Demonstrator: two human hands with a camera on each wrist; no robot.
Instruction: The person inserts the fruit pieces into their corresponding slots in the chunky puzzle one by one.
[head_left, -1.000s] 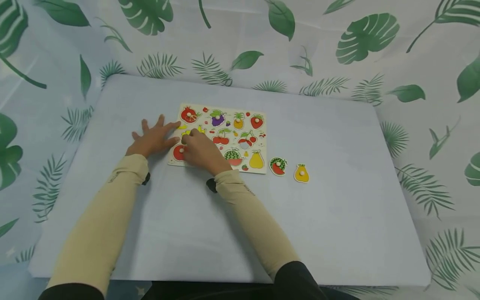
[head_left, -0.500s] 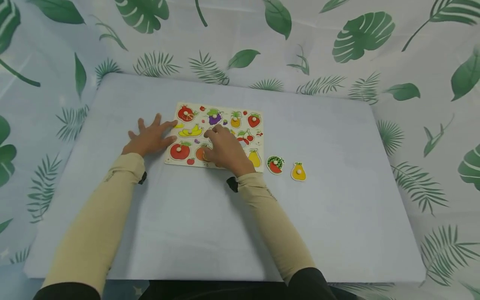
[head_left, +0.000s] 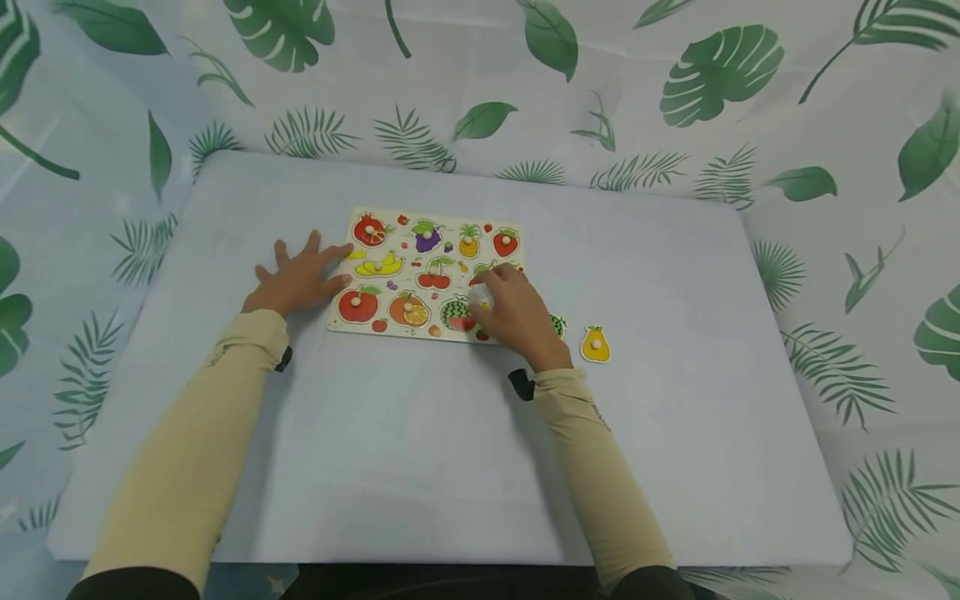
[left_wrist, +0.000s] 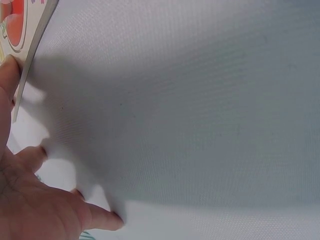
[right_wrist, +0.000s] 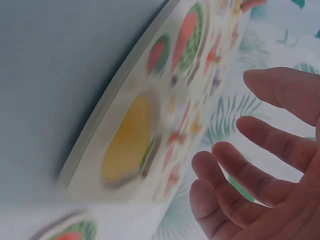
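A wooden knob puzzle board [head_left: 341,324] with fruit pictures lies on the table. My left hand [head_left: 295,277] is spread at its left edge, thumb and forefinger touching the board; the left wrist view shows a finger [left_wrist: 9,75] on that edge. My right hand [head_left: 521,317] is over the board's right end, covering the pear picture in the head view. In the right wrist view its fingers are loosely bent with nothing between them. Just right of the board lie a watermelon piece [head_left: 559,325], partly hidden by my right hand, and a yellow pear piece [head_left: 596,344].
Knobbed pieces sit in the board, among them an apple [head_left: 358,307], an orange [head_left: 409,311], bananas [head_left: 379,265] and grapes [head_left: 427,237]. The white tabletop [head_left: 420,467] ends against a leaf-patterned cloth [head_left: 555,125] at the back.
My right hand has moved rightward across the board, from beside the apple and orange to the right end, uncovering those pieces and the bananas. My left hand has stayed at the left edge.
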